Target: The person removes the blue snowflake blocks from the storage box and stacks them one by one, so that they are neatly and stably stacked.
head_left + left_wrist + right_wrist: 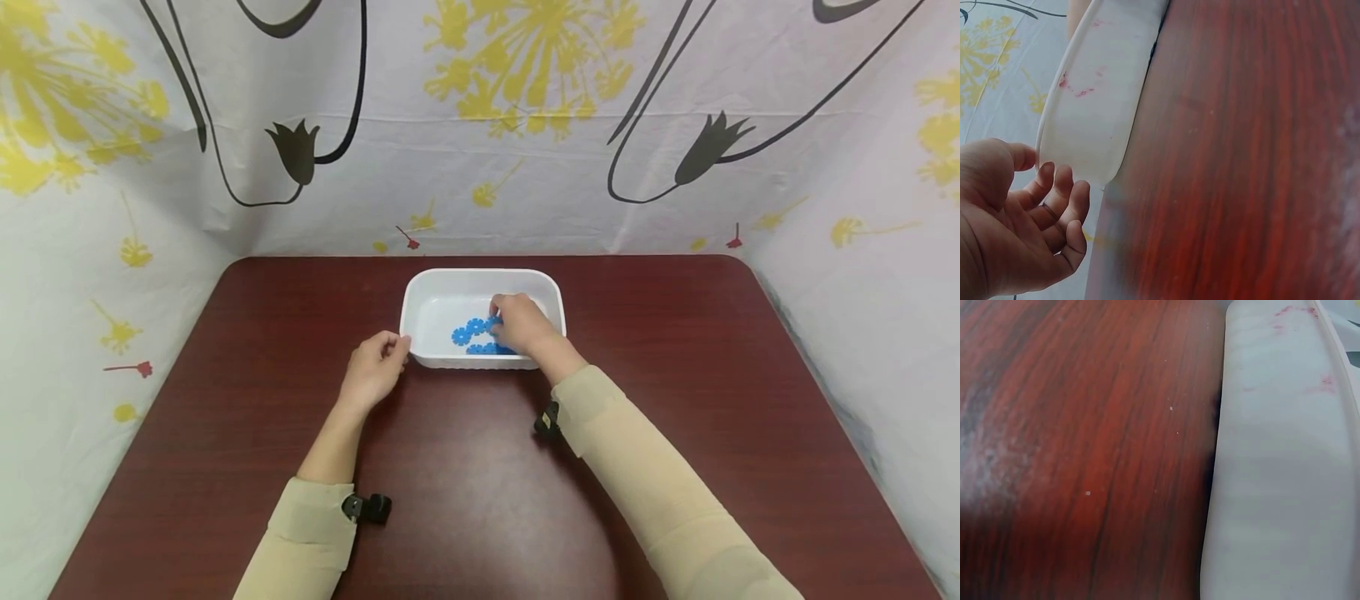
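A white plastic tub [438, 361] stands at the far side of the table. Thumb and forefinger of my left hand [373, 367] pinch its near left corner; the left wrist view shows the left hand [1029, 219] with the rim [1040, 134] between them and the other fingers curled below. Inside the tub, my right hand [525, 323] reaches over the near wall and pinches a blue snowflake-shaped disc [492, 323]. Joined to it in a row are more blue discs [461, 336]. Others [480, 349] lie along the near wall, partly hidden by the right hand and rim.
The dark red wood-grain table [465, 467] carries the tub near its back edge. A white cloth [480, 208] with yellow and grey flower prints hangs behind and at both sides. Outside the tub's wall [1279, 487], pinkish stains show in the right wrist view.
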Demonstrator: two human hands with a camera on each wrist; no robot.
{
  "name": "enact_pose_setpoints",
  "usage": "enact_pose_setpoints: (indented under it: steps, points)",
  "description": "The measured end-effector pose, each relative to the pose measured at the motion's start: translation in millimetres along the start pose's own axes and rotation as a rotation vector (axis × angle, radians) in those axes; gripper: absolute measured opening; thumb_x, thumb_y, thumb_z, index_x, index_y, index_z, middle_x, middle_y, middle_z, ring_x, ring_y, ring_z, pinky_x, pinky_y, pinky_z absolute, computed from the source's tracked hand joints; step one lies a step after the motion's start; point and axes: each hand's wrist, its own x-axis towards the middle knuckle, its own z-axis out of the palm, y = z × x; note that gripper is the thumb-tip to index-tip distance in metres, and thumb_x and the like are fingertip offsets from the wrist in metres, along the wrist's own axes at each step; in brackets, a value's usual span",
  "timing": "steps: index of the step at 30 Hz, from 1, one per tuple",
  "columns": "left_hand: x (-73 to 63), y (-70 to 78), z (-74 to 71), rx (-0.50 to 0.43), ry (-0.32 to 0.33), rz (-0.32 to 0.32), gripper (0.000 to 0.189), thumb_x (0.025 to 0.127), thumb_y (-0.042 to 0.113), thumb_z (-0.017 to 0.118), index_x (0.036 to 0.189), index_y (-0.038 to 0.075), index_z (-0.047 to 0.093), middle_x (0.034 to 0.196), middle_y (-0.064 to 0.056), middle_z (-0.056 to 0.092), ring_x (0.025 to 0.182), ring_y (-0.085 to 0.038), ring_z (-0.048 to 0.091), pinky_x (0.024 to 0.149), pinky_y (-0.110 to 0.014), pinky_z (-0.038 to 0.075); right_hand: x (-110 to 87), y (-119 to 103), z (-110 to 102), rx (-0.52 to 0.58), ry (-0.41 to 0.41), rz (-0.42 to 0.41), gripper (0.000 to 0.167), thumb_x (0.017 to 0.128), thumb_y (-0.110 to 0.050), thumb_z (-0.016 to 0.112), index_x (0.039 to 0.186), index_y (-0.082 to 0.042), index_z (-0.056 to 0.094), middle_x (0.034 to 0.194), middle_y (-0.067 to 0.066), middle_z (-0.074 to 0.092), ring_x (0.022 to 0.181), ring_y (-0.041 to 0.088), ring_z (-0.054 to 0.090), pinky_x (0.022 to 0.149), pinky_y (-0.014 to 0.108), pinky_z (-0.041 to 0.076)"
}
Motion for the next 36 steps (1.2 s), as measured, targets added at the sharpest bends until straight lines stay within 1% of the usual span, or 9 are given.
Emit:
enact_pose_setpoints:
  steps: [4,8,12,17,23,27,32,36]
  points:
    - [0.1,0.2,0.7,0.004,0.002,-0.009,0.034,0.104,0.034,0.053,0.102,0.003,0.068,0.087,-0.012,0.068,0.078,-0.022,0.066,0.069,-0.030,0.050,-0.9,-0.8,-1.7,-0.004,0.042,0.005,0.017,0.097,-0.010,0.067,0.112,-0.004,0.066,0.103,0.011,0.070,0.097,0.025,0.064,0.090,0.040,0.052]
    - [-0.6,2.2,1.5,0.015,-0.001,-0.032,0.035,0.104,0.035,0.052,0.101,0.004,0.068,0.089,-0.013,0.069,0.079,-0.023,0.065,0.070,-0.032,0.048,-0.7,1.7,-3.6,0.010,0.078,-0.013,0.016,0.099,-0.011,0.065,0.109,0.000,0.071,0.104,0.012,0.072,0.099,0.026,0.066,0.091,0.039,0.053]
    - [-0.1,2.2,2.5,0.032,-0.003,-0.045,0.036,0.104,0.036,0.050,0.102,0.005,0.068,0.089,-0.011,0.068,0.079,-0.023,0.063,0.071,-0.033,0.046,-1.6,4.6,-6.6,0.048,0.103,-0.022,0.015,0.100,-0.013,0.064,0.102,-0.001,0.073,0.098,0.011,0.072,0.090,0.024,0.064,0.084,0.037,0.054]
    - [0.8,1.6,2.9,0.037,0.000,-0.043,0.037,0.105,0.037,0.049,0.102,0.005,0.068,0.085,-0.009,0.067,0.078,-0.022,0.062,0.072,-0.034,0.045,-3.8,6.0,-10.8,0.071,0.135,-0.032,0.014,0.099,-0.013,0.066,0.097,-0.002,0.073,0.090,0.010,0.071,0.081,0.021,0.061,0.076,0.034,0.052]
    - [0.8,1.9,4.5,0.037,0.006,-0.052,0.037,0.104,0.036,0.049,0.098,0.005,0.068,0.082,-0.008,0.066,0.077,-0.023,0.061,0.072,-0.034,0.045,-9.2,6.3,-17.4,0.137,0.153,-0.055,0.015,0.100,-0.015,0.065,0.094,-0.002,0.072,0.082,0.008,0.071,0.070,0.018,0.065,0.068,0.032,0.052]
    - [0.6,3.3,5.4,0.022,0.002,-0.060,0.036,0.104,0.035,0.049,0.098,0.005,0.068,0.085,-0.009,0.067,0.079,-0.022,0.064,0.072,-0.034,0.047,-12.3,8.5,-21.7,0.170,0.169,-0.075,0.015,0.100,-0.015,0.065,0.096,-0.002,0.072,0.084,0.008,0.072,0.069,0.017,0.067,0.068,0.033,0.054]
    - [0.4,4.2,6.4,0.008,0.007,-0.061,0.037,0.104,0.035,0.049,0.099,0.004,0.068,0.087,-0.010,0.068,0.080,-0.022,0.066,0.073,-0.034,0.049,-15.9,11.4,-26.1,0.157,0.214,-0.099,0.014,0.098,-0.015,0.067,0.095,-0.004,0.074,0.083,0.007,0.071,0.071,0.018,0.065,0.072,0.035,0.054]
    - [-0.2,4.2,6.7,0.004,0.012,-0.063,0.036,0.105,0.035,0.049,0.098,0.004,0.068,0.086,-0.009,0.068,0.080,-0.022,0.066,0.074,-0.034,0.049,-19.5,12.2,-30.1,0.165,0.246,-0.091,0.013,0.098,-0.016,0.068,0.094,-0.005,0.074,0.083,0.007,0.071,0.074,0.019,0.063,0.072,0.035,0.054]
